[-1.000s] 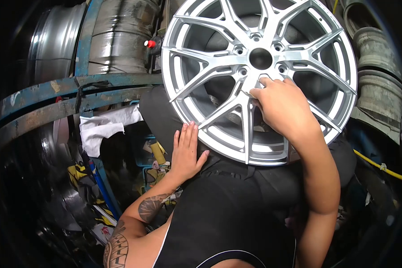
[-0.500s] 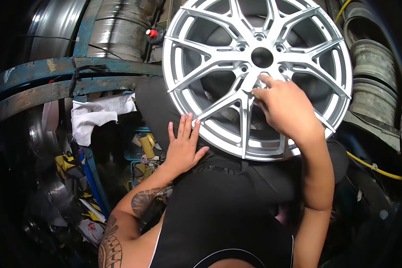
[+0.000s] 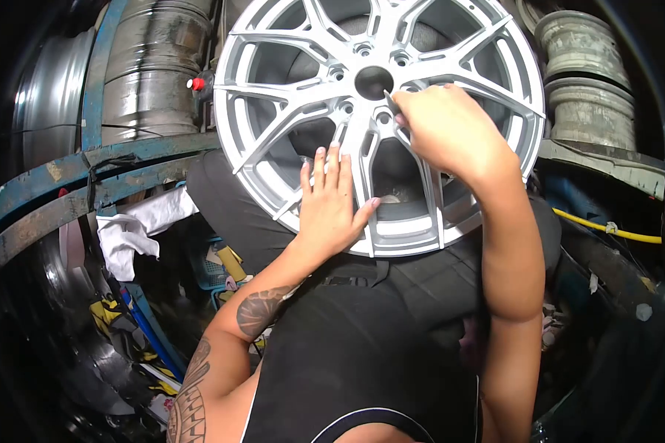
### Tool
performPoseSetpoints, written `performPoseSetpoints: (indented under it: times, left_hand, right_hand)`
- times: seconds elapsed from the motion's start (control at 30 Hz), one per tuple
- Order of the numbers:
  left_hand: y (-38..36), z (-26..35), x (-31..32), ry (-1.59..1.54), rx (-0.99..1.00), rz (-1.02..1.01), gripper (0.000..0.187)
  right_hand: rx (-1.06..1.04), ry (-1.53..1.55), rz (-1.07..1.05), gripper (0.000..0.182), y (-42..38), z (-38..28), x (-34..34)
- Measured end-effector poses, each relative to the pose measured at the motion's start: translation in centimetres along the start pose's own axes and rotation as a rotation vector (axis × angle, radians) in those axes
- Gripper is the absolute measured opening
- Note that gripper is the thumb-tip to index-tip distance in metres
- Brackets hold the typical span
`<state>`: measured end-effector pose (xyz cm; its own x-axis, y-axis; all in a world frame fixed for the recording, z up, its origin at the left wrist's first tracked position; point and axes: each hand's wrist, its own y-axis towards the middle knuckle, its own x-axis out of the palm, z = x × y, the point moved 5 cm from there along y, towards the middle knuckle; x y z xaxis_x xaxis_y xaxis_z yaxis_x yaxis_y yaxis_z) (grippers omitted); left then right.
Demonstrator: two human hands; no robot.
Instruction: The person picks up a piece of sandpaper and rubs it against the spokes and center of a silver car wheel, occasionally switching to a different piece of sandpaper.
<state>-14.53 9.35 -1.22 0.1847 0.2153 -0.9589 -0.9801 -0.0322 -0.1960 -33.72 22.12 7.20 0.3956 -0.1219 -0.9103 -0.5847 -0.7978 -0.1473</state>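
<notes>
A silver multi-spoke alloy wheel rim (image 3: 297, 94) rests face up across my lap, against my dark trousers. My left hand (image 3: 331, 203) lies flat on its near-left part, fingers stretched over the spokes and thumb out to the side; nothing is in it. My right hand (image 3: 451, 136) is closed just right of the centre hole (image 3: 374, 83). A thin, pointed metal tool (image 3: 389, 97) sticks out from its fingertips, the tip close to the hole's edge. The rest of that tool is hidden in the hand, so its exact kind cannot be made out.
Bare wheel barrels (image 3: 592, 111) are stacked on a rack at right, and larger metal barrels (image 3: 155, 92) at upper left. A blue metal frame (image 3: 148, 148) runs along the left, with a white cloth (image 3: 129, 240) hanging from it. A yellow hose (image 3: 621, 233) lies at right.
My left hand has slid from the rim's edge onto the spokes. My right hand has moved from a lower spoke up beside the centre hole. The view has shifted a little.
</notes>
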Motion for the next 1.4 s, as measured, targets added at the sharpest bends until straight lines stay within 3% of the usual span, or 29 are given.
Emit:
performPoseSetpoints:
  times: [0.13, 0.23, 0.4, 0.7, 1.03, 1.3, 1.4]
  left_hand:
    - [1.2, 2.0, 0.8, -0.029, 0.043, 0.018, 0.099]
    - [0.6, 3.0, 0.6, -0.057, 0.073, -0.03, 0.099]
    - [-1.2, 3.4, 0.6, -0.094, 0.157, -0.012, 0.097]
    - [-2.0, -0.8, -0.9, -0.066, 0.13, -0.063, 0.093]
    - [-2.4, -3.2, -0.7, 0.041, -0.116, -0.018, 0.099]
    - [-3.5, -2.1, 0.0, 0.015, -0.043, 0.025, 0.104]
    - [-3.9, -1.1, -0.1, -0.003, 0.028, -0.031, 0.09]
  right_hand:
    - [-0.057, 0.042, 0.181, 0.014, -0.5, 1.4, -0.9]
    - [0.078, 0.078, 0.071, 0.015, -0.1, 1.9, -1.6]
    - [0.054, 0.09, 0.095, 0.02, 0.2, 2.1, -1.6]
    - [0.058, 0.069, 0.101, 0.02, -0.2, 2.6, -0.4]
    - [0.179, 0.128, 0.024, 0.032, -0.6, 4.3, -0.9]
    - [0.213, 0.234, 0.042, 0.04, -0.9, 5.0, 0.0]
    - [0.202, 0.273, -0.022, 0.043, -0.5, 5.4, 1.1]
